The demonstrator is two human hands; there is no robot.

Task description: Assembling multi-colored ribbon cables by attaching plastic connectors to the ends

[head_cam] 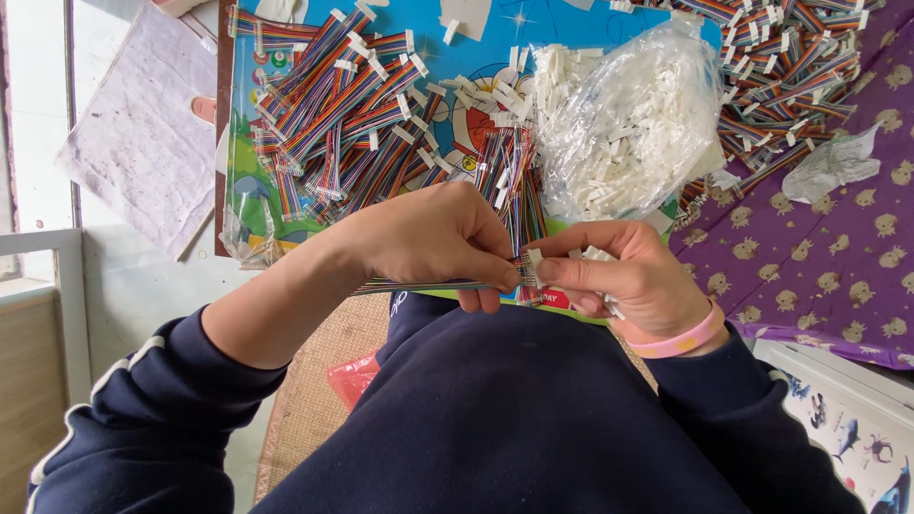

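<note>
My left hand (433, 238) pinches the end of a flat rainbow ribbon cable (419, 285) that runs off to the left under my wrist. My right hand (619, 271) holds a small white plastic connector (534, 257) against the cable's end, and more white pieces show inside its curled fingers. Both hands meet just above my lap, at the near edge of a colourful cartoon-printed board (476, 38). A pink band (681, 340) circles my right wrist.
A pile of finished ribbon cables with white ends (333, 114) covers the board's left part. A clear bag of white connectors (619, 119) lies at its right. More cables (790, 67) and a crumpled bag (833, 162) rest on a purple patterned cloth (819, 276).
</note>
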